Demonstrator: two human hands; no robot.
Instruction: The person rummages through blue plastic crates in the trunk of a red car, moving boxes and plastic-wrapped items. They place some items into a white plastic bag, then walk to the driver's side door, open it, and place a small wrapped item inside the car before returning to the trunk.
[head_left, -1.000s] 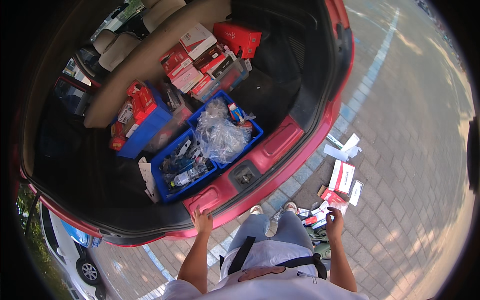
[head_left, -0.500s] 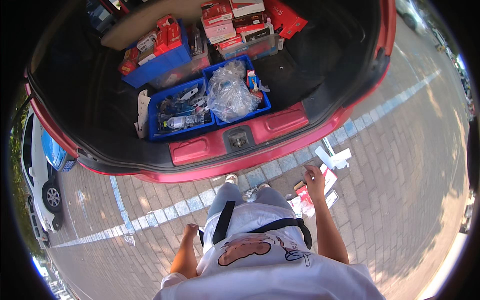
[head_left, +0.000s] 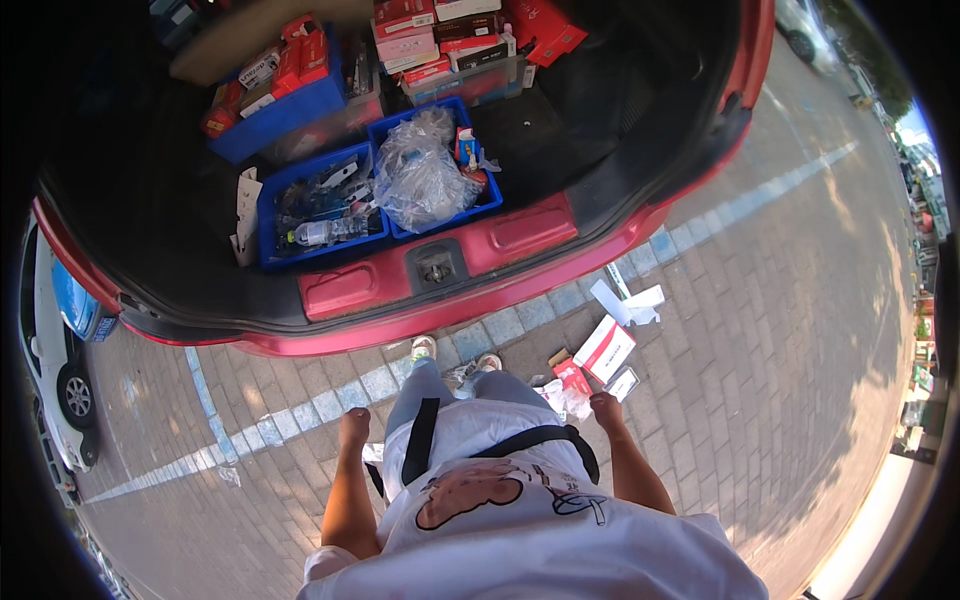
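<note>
My left hand (head_left: 354, 428) hangs beside my left thigh, its fingers pointing down and mostly out of sight. Close to it, at the hip, a small white thing (head_left: 373, 454) shows; I cannot make out whether the hand touches it. My right hand (head_left: 606, 408) hangs low on the other side, fingers likewise hidden. In the picture it lies just by a pile of opened packaging on the paving: a red and white box (head_left: 606, 348), a smaller red box (head_left: 572, 376), a crumpled clear plastic bag (head_left: 575, 403) and folded white cardboard (head_left: 628, 304).
Before me is a red car's open trunk (head_left: 520, 240). Inside are a blue bin (head_left: 262, 250) with a plastic bottle (head_left: 325, 232), another holding a clear bag (head_left: 425, 175), and crates of red boxes (head_left: 300, 65). A white car (head_left: 70, 380) stands at left.
My right hand has dropped back from over the boxes toward my side. My left hand has come slightly forward. The whole view has shifted, so the trunk sits further left.
</note>
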